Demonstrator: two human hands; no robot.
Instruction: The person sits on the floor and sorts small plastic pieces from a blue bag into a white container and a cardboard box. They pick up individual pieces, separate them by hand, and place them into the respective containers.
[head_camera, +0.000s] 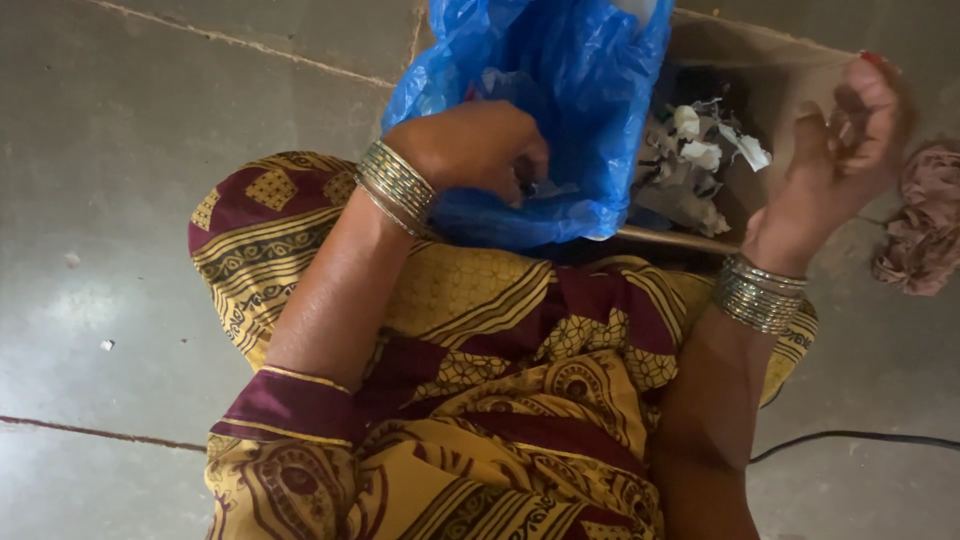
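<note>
The left hand (480, 150) grips the edge of a blue plastic bag (545, 90) with its fingers (525, 170). The right hand (845, 140) is raised and half open above a cardboard box (780, 75) with white scraps (700, 150). A pink cloth (925, 220) lies on the floor (150, 100).

Bag: blue plastic bag (560, 90), thin, glossy, crumpled; stands slumped against the lap, lower edge bunched.
Box: brown cardboard box (790, 85), open, on the floor just behind the bag.
Scraps: white and grey scraps (695, 165), small and crumpled, heaped inside the box beside the bag.
</note>
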